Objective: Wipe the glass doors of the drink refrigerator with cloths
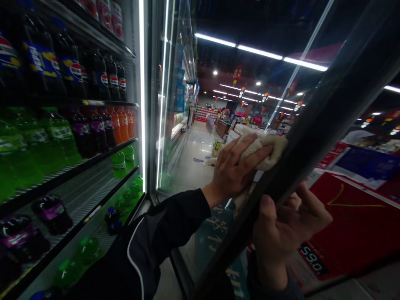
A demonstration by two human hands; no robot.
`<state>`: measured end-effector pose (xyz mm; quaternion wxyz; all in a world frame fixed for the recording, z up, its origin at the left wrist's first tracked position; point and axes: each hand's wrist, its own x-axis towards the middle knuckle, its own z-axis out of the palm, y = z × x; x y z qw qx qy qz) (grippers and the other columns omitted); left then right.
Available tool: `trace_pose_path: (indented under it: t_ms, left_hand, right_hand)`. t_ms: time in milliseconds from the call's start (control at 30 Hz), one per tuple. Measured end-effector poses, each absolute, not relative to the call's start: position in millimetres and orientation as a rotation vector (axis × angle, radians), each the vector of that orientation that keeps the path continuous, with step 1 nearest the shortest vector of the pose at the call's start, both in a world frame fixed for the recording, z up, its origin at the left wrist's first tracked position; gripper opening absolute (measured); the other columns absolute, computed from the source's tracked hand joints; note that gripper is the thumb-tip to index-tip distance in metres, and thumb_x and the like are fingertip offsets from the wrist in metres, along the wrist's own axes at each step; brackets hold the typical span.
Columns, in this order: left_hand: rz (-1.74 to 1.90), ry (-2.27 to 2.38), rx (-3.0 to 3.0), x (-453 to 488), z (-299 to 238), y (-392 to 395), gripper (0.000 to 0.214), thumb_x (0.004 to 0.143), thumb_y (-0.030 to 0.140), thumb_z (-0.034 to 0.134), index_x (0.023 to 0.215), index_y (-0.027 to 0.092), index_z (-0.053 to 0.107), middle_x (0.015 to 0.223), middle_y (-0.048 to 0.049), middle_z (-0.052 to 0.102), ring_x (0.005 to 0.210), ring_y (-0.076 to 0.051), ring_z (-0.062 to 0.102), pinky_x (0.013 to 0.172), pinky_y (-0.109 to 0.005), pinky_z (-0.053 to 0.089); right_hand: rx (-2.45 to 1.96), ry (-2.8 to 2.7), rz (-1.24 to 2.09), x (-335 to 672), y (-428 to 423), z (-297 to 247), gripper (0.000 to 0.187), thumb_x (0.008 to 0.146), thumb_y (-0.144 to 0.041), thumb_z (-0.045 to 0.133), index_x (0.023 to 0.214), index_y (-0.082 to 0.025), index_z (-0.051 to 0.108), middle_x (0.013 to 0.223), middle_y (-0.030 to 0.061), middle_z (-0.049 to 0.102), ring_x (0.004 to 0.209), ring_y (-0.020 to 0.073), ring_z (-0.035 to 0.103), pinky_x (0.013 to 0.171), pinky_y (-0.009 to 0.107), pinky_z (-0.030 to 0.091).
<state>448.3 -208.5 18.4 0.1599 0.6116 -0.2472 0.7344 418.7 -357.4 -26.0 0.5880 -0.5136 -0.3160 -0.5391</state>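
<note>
A cream-coloured cloth point(265, 150) is pressed against the inner glass of an open fridge door, close to its dark frame point(250, 225). My left hand point(233, 166) lies over the cloth, fingers bent around it and pushing it to the pane. On the outer side, my right hand point(283, 229) grips the door's edge, its thumb on the frame and its fingers curled behind. Through the glass point(190, 166) the shop floor shows. Part of the cloth is hidden beneath my left fingers.
To the left, fridge shelves point(109, 146) hold cola bottles point(40, 58), green soda bottles point(56, 133) and orange soda bottles point(123, 123). A lit strip point(143, 96) runs up the fridge's edge. Red boxes point(356, 212) with a price sign point(314, 259) stand right of the door.
</note>
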Motion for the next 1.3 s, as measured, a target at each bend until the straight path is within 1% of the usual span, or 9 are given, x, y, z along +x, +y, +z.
trace_pose_path:
  t_ms: [200, 400, 567, 633, 800, 933, 1033, 1100, 1300]
  left_hand:
    - [2.087, -0.464, 1.818, 479, 5, -155, 0.052, 0.12, 0.035, 0.034, 0.172, 0.034, 0.036, 0.172, -0.0115, 0.051, 0.16, -0.026, 0.05, 0.132, -0.049, 0.044]
    - [1.857, -0.065, 1.746, 524, -13, -65, 0.048, 0.117, 0.044, 0.036, 0.157, 0.025, 0.055, 0.166, -0.015, 0.059, 0.158, -0.03, 0.053, 0.136, -0.056, 0.042]
    - [1.636, 0.165, 1.622, 531, -14, -24, 0.042, 0.11, 0.029, 0.048, 0.15, 0.026, 0.062, 0.165, -0.0131, 0.06, 0.159, -0.027, 0.052, 0.139, -0.052, 0.04]
    - [1.604, 0.24, 1.553, 528, -11, -29, 0.042, 0.109, 0.024, 0.05, 0.148, 0.027, 0.063, 0.162, -0.0128, 0.062, 0.157, -0.027, 0.054, 0.14, -0.053, 0.039]
    - [1.665, 0.21, 1.507, 502, -2, -99, 0.041, 0.107, 0.019, 0.049, 0.147, 0.018, 0.061, 0.159, -0.0191, 0.061, 0.154, -0.031, 0.054, 0.136, -0.057, 0.041]
    - [1.815, -0.204, 1.612, 451, 1, -193, 0.046, 0.114, 0.032, 0.049, 0.159, 0.03, 0.051, 0.171, -0.0121, 0.051, 0.161, -0.029, 0.047, 0.134, -0.059, 0.042]
    - [1.783, -0.504, 1.724, 417, 5, -240, 0.052, 0.115, 0.03, 0.04, 0.166, 0.038, 0.045, 0.171, -0.009, 0.053, 0.161, -0.026, 0.05, 0.133, -0.054, 0.046]
    - [1.772, -0.573, 1.723, 409, 6, -247, 0.052, 0.116, 0.029, 0.039, 0.166, 0.039, 0.044, 0.168, -0.0088, 0.055, 0.161, -0.025, 0.051, 0.133, -0.052, 0.047]
    - [1.985, -0.667, 1.761, 436, 2, -207, 0.047, 0.117, 0.035, 0.04, 0.164, 0.035, 0.046, 0.166, -0.0113, 0.056, 0.16, -0.027, 0.052, 0.132, -0.051, 0.049]
  right_hand:
    - [-1.13, -0.807, -1.271, 422, -358, -22, 0.068, 0.077, -0.023, 0.089, 0.139, -0.03, 0.064, 0.141, 0.0047, 0.065, 0.102, 0.0198, 0.07, 0.085, 0.039, 0.058]
    - [-1.081, -0.775, -1.309, 422, -355, -17, 0.062, 0.077, -0.023, 0.09, 0.134, -0.029, 0.069, 0.131, 0.0036, 0.065, 0.098, 0.0195, 0.066, 0.075, 0.035, 0.054]
    - [-1.085, -0.79, -1.299, 423, -355, -17, 0.061, 0.078, -0.025, 0.089, 0.135, -0.031, 0.069, 0.128, 0.002, 0.064, 0.088, 0.0159, 0.063, 0.075, 0.035, 0.052]
    - [-1.09, -0.791, -1.301, 424, -355, -19, 0.06, 0.079, -0.026, 0.088, 0.135, -0.031, 0.068, 0.131, 0.0026, 0.063, 0.089, 0.0162, 0.064, 0.076, 0.036, 0.053]
    - [-1.121, -0.781, -1.283, 424, -354, -23, 0.064, 0.08, -0.029, 0.087, 0.138, -0.03, 0.062, 0.134, 0.0048, 0.063, 0.102, 0.0227, 0.068, 0.087, 0.045, 0.059]
    - [-1.138, -0.743, -1.299, 423, -353, -23, 0.06, 0.081, -0.036, 0.087, 0.135, -0.028, 0.061, 0.135, 0.0052, 0.063, 0.102, 0.022, 0.069, 0.091, 0.046, 0.06]
    - [-1.143, -0.759, -1.308, 422, -353, -23, 0.058, 0.083, -0.038, 0.085, 0.135, -0.028, 0.061, 0.135, 0.0051, 0.064, 0.109, 0.0236, 0.071, 0.096, 0.049, 0.061]
    - [-1.143, -0.76, -1.31, 421, -352, -22, 0.058, 0.083, -0.036, 0.085, 0.135, -0.028, 0.061, 0.135, 0.0048, 0.065, 0.112, 0.0235, 0.071, 0.097, 0.048, 0.061]
    - [-1.144, -0.737, -1.266, 412, -350, -19, 0.056, 0.081, -0.029, 0.087, 0.131, -0.027, 0.062, 0.137, 0.0041, 0.065, 0.102, 0.0186, 0.072, 0.088, 0.039, 0.059]
